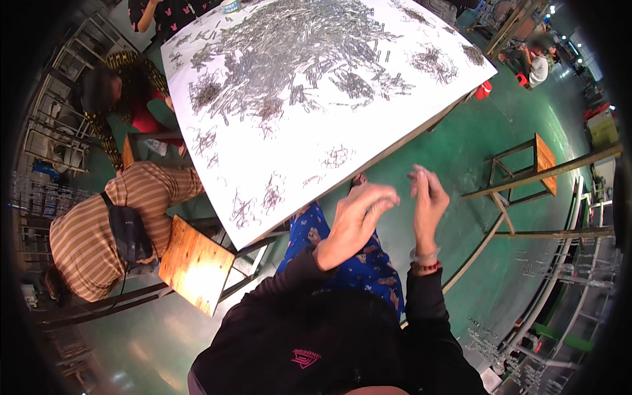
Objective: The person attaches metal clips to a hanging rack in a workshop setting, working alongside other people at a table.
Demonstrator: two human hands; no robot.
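My left hand (pixel 362 214) is raised in front of my body, just off the near edge of the white tabletop (pixel 289 148). Its fingers are bent and pressed toward the thumb. Across a small gap, my right hand (pixel 429 199) is held up with fingertips and thumb drawn together. Anything pinched in either hand is too small to make out. Closest to my hands on the table lies a loose cluster of thin dark loops (pixel 337 156). Farther back spreads a broad heap of small dark strips (pixel 296 46), with more tangled clusters around it.
At the left, a person in a striped top (pixel 92 230) bends low beside a wooden stool (pixel 197 266). Another person with patterned sleeves (pixel 112 131) sits beyond. A second stool (pixel 545 164) and wooden rails (pixel 546 234) stand at right. A small tub (pixel 230 6) sits at the far edge.
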